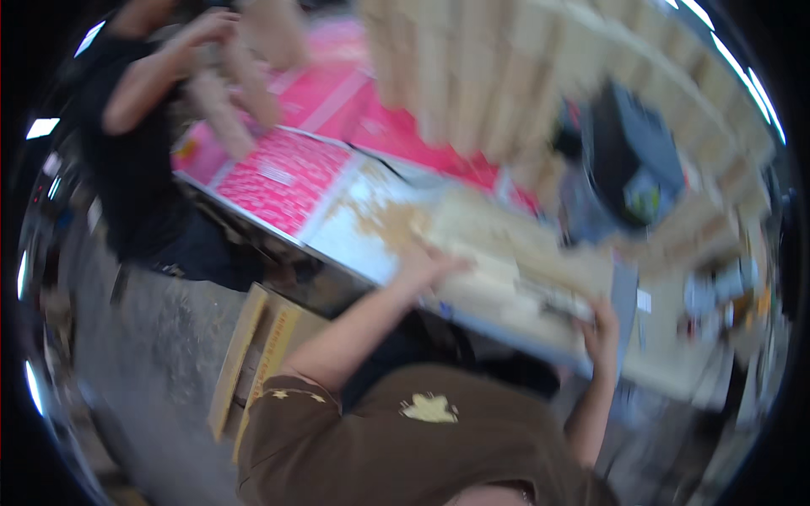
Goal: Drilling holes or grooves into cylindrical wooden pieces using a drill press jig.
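Motion blurs the whole head view. A pale wooden board (498,232) lies on the worktable (371,268). My left hand (429,266) reaches to the board's left end, with its fingers stretched out over a pale flat piece (489,282). My right hand (601,327) is at the board's near right side, its fingers curled beside a greyish metallic-looking object (553,299). Whether those fingers grip that object or the board's edge cannot be made out. Tan, sawdust-like material (392,221) is scattered left of the board.
Pink printed sheeting (283,177) covers the table's left part. Many pale wooden strips (456,76) stand at the back. A dark bin or bag (629,156) is back right. A co-worker (139,160) holds wooden pieces at left. A cardboard box (270,346) stands below the table.
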`<action>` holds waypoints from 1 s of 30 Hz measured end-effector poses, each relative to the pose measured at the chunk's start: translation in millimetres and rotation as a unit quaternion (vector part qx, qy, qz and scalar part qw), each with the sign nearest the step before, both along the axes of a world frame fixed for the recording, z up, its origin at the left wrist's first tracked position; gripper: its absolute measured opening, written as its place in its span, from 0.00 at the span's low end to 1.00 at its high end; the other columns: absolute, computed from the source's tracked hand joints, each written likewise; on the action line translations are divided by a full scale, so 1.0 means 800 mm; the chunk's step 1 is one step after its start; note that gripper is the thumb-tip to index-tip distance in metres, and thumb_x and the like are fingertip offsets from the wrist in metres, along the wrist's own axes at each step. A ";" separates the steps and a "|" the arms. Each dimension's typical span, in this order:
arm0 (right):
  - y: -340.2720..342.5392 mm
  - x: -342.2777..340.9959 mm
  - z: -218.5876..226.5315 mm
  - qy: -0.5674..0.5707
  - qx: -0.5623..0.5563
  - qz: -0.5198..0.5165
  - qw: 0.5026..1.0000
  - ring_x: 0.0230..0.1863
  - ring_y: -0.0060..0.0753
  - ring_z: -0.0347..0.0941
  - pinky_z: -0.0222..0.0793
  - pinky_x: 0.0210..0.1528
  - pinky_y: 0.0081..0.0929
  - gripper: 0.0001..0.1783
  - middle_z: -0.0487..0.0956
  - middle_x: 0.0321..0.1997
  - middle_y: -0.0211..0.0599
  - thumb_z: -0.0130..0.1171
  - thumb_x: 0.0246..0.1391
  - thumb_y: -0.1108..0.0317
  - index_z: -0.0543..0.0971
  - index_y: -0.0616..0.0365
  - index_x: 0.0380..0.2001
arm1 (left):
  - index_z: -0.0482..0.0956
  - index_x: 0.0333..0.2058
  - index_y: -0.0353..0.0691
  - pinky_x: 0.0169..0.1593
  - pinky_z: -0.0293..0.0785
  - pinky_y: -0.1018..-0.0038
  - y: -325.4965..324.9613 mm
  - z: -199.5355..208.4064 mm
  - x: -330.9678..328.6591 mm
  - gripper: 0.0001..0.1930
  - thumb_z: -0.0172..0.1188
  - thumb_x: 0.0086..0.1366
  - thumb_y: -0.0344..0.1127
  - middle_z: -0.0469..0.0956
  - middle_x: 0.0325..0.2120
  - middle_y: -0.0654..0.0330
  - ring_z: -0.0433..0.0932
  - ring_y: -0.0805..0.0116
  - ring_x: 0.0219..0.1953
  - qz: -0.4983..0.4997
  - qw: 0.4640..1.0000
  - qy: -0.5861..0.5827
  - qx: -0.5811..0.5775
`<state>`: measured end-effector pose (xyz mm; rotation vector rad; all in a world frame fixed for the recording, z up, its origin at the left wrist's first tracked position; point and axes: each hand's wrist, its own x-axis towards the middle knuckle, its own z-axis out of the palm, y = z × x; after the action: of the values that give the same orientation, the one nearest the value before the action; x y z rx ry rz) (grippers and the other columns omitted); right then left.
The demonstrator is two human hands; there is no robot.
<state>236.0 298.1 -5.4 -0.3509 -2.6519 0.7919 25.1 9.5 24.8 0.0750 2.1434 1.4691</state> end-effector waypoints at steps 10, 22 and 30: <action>-0.003 -0.029 0.025 0.029 -0.149 0.016 0.988 0.40 0.27 0.69 0.62 0.45 0.21 0.16 0.75 0.35 0.32 0.63 0.42 0.77 0.77 0.62 0.38 | 0.77 0.26 0.26 0.20 0.69 0.80 0.019 -0.015 -0.016 0.23 0.67 0.50 0.46 0.77 0.20 0.54 0.75 0.72 0.17 0.006 0.991 -0.069 0.117; -0.007 -0.039 0.021 0.037 -0.033 -0.004 0.999 0.40 0.37 0.71 0.66 0.43 0.26 0.18 0.75 0.37 0.38 0.64 0.40 0.76 0.76 0.61 0.39 | 0.74 0.35 0.33 0.33 0.65 0.82 0.066 -0.048 0.043 0.21 0.63 0.57 0.48 0.70 0.24 0.65 0.67 0.79 0.26 -0.076 0.952 -0.003 0.295; 0.007 -0.065 0.017 0.071 -0.006 -0.059 0.996 0.36 0.42 0.72 0.68 0.38 0.30 0.20 0.76 0.31 0.38 0.66 0.38 0.73 0.77 0.58 0.39 | 0.71 0.48 0.33 0.50 0.67 0.67 0.085 -0.077 0.028 0.34 0.73 0.41 0.36 0.72 0.45 0.51 0.71 0.57 0.46 -0.181 0.866 0.459 0.080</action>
<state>183.9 303.9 8.4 -0.4322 -2.4704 0.7661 47.3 77.1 -36.6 1.4136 2.4514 1.5249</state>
